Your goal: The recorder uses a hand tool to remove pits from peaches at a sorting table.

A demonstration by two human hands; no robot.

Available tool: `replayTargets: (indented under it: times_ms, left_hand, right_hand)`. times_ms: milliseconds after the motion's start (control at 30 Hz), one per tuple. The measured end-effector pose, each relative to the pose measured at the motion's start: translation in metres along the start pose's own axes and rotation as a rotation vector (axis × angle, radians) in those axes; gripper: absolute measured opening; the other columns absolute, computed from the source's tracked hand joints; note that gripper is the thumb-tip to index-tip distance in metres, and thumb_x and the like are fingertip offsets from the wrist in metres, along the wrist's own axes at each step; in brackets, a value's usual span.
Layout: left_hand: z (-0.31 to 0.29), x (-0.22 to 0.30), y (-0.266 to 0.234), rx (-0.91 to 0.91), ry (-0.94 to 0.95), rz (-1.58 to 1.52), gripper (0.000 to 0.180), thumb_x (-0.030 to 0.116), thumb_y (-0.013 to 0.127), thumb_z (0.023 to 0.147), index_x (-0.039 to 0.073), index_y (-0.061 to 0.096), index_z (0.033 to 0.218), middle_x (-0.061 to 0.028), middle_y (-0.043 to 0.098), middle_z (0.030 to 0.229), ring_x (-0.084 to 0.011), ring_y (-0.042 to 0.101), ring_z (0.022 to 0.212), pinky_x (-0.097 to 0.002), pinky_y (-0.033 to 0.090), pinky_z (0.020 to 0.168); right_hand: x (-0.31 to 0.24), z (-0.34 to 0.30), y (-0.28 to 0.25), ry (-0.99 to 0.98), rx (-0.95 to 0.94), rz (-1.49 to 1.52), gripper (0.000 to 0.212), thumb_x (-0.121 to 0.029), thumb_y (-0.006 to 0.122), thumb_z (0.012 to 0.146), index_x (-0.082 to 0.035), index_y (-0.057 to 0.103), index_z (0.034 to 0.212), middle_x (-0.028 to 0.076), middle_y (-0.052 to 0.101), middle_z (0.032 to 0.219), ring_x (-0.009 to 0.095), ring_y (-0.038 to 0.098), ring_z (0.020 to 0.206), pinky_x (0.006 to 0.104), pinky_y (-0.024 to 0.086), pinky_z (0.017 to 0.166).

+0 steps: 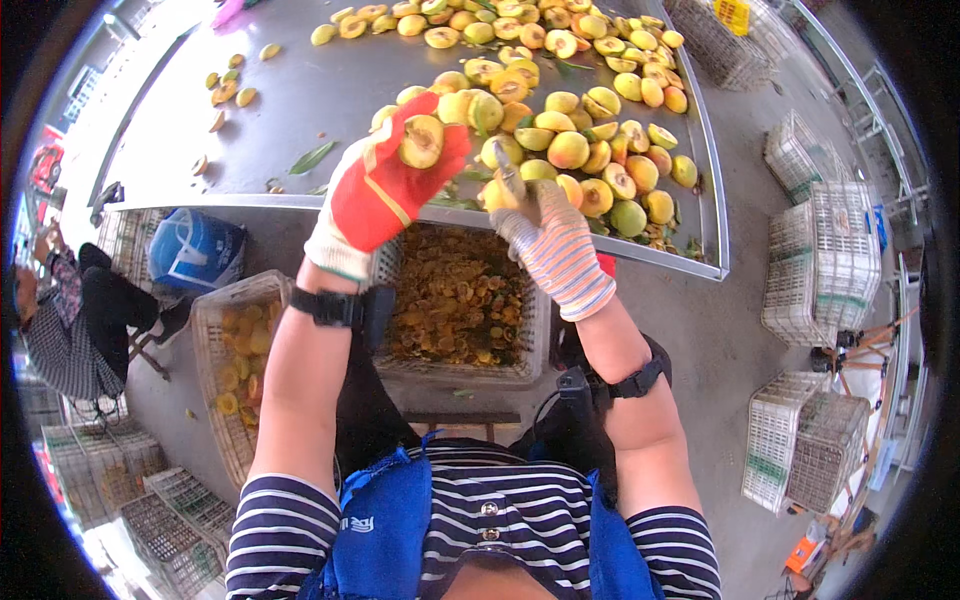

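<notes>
My left hand (385,190), in a red and white glove, holds a halved yellow fruit (421,141) cut side up at the front edge of a metal table (300,100). My right hand (550,240), in a striped knit glove, grips a small knife (507,170) and a piece of fruit (495,195), close to the right of the left hand. Just behind both hands lies a pile of yellow-orange fruit (590,140). Below the hands stands a white crate (460,300) filled with brownish pits and scraps.
A second crate (235,350) with fruit halves stands at my lower left, a blue bucket (195,250) beside it. A seated person (75,310) works at the far left. Stacked empty white crates (820,260) stand on the floor at right. Loose pits and leaves lie on the table's left part.
</notes>
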State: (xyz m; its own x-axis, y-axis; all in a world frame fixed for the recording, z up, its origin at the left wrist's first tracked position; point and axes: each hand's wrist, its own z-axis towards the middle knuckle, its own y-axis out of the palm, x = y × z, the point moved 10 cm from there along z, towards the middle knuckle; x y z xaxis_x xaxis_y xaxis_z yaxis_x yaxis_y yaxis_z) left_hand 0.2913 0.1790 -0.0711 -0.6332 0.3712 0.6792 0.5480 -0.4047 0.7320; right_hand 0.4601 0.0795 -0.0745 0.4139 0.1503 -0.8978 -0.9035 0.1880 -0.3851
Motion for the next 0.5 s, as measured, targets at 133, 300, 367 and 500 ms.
replayTargets:
  times_ms: [133,300,367,500]
  left_hand:
    - [-0.046,-0.002,0.014,-0.021,-0.004,-0.022,0.061,0.037,0.055,0.110,0.001,0.042,0.157,-0.0265,0.060,0.144,-0.0385,0.061,0.130,-0.0481,0.048,0.115]
    - [-0.076,0.010,0.000,0.115,0.000,-0.054,0.055,0.037,0.056,0.110,0.000,0.051,0.149,-0.0247,0.065,0.135,-0.0363,0.064,0.124,-0.0470,0.051,0.111]
    - [-0.078,0.011,-0.013,0.137,-0.049,-0.123,0.056,0.040,0.053,0.110,-0.001,0.053,0.147,-0.0249,0.067,0.133,-0.0368,0.066,0.121,-0.0476,0.052,0.110]
    - [-0.068,0.005,-0.037,0.105,-0.088,-0.188,0.060,0.044,0.052,0.110,-0.001,0.051,0.149,-0.0237,0.066,0.136,-0.0363,0.065,0.125,-0.0491,0.052,0.110]
  right_hand:
    - [-0.029,-0.009,0.053,-0.196,-0.068,-0.255,0.042,-0.025,0.080,0.091,-0.003,0.057,0.117,0.024,0.067,0.096,0.047,0.066,0.090,0.0507,0.055,0.078]
    - [-0.033,-0.013,0.112,-0.122,-0.238,-0.214,0.034,-0.024,0.074,0.091,-0.005,0.055,0.111,0.028,0.069,0.094,0.049,0.067,0.090,0.0544,0.054,0.077]
    - [-0.032,-0.013,0.132,-0.104,-0.326,-0.224,0.033,-0.025,0.072,0.092,-0.004,0.055,0.111,0.028,0.068,0.093,0.050,0.067,0.090,0.0546,0.054,0.077]
    - [-0.039,-0.003,0.132,-0.157,-0.253,-0.191,0.035,-0.017,0.078,0.090,-0.004,0.058,0.116,0.025,0.072,0.097,0.049,0.069,0.094,0.0496,0.056,0.076]
